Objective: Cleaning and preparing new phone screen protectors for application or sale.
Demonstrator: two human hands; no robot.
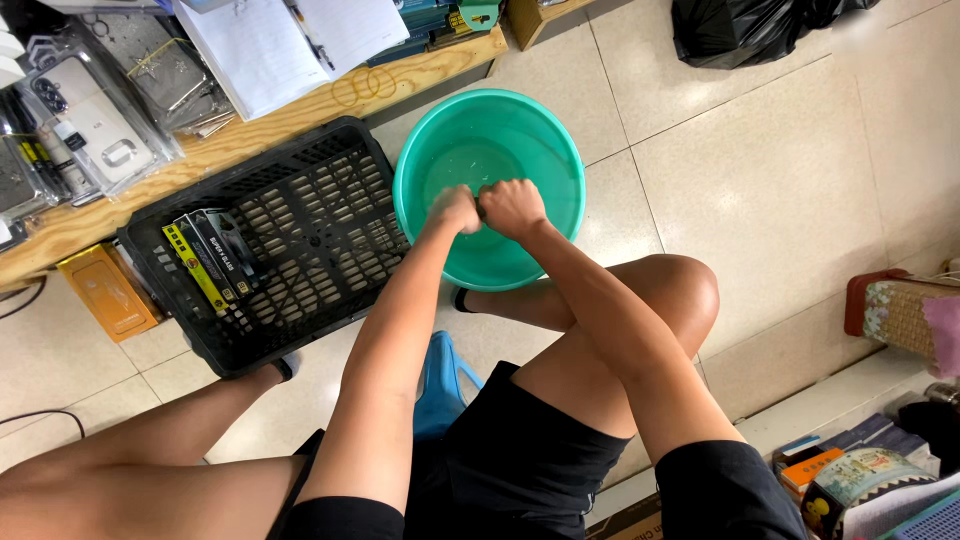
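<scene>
Both my hands are clenched into fists, knuckle to knuckle, above a round teal basin that stands on the tiled floor with a little water in it. My left hand is blurred and closed around a small pale thing that looks like a wet cloth. My right hand grips its other end. Most of the cloth is hidden inside the fists. I sit on a low blue stool with my knees on either side of the basin.
A black plastic crate holding several small boxes touches the basin's left side. Behind it runs a low wooden shelf with an open notebook and packaged phone cases. An orange box lies at the left. A black bag sits at the back right, and boxes crowd the lower right.
</scene>
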